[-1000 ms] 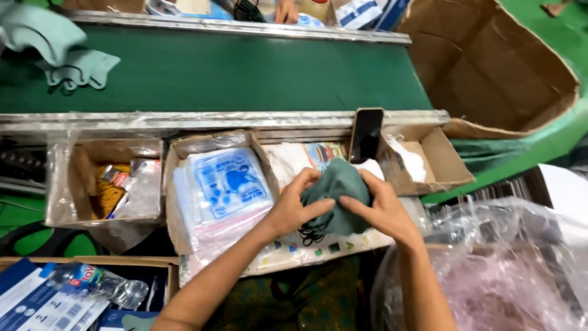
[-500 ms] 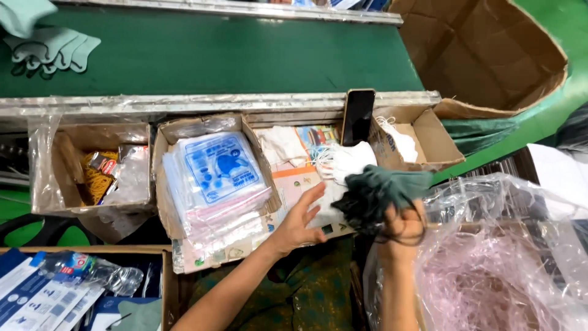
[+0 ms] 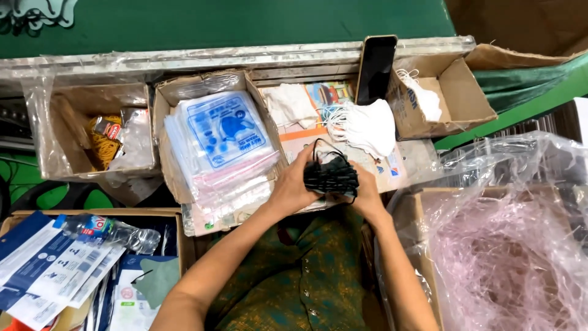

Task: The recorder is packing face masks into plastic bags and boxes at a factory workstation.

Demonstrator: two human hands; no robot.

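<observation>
while the big crumpled clear plastic bag (image 3: 514, 245) fills the right side and the box of blue-printed pouches (image 3: 223, 144) sits to the left, both hands meet at the middle of the surface (image 3: 422, 153). the left hand (image 3: 294, 184) and right hand (image 3: 366, 191) clamp a dark green stack of masks (image 3: 331, 175) between them, fingers pressed together against its ends, black ear loops sticking up. the step looks like squaring the stack; a next move would call for an even grip so the layers don't slip. its long axis runs left to right, loops pointing away from the person, toward the white masks (image 3: 367, 125) and upright phone (image 3: 375, 67).
</observation>
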